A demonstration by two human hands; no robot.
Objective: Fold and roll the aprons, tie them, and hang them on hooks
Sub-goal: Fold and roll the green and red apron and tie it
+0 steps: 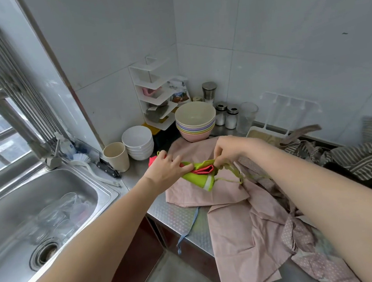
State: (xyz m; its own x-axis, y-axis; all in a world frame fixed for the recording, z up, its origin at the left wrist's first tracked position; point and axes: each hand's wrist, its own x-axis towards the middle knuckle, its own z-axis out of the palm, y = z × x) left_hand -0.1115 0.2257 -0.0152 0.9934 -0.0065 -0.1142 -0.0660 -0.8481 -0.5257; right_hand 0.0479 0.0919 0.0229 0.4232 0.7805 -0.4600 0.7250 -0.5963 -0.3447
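At the back corner of the counter (177, 217), atop a spread pink apron (235, 223), lies the green-and-red apron roll (197, 174). The left hand (167, 170) presses down, fingers closed on its near end, likely to stop it unrolling; the right hand (229, 150) pinches the green strings (232, 172), seemingly ready to tie.

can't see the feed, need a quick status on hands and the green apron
Left hand pressing the rolled green apron; right hand pinching its ties. Roll lies on pink apron, untied. Bowls close behind.
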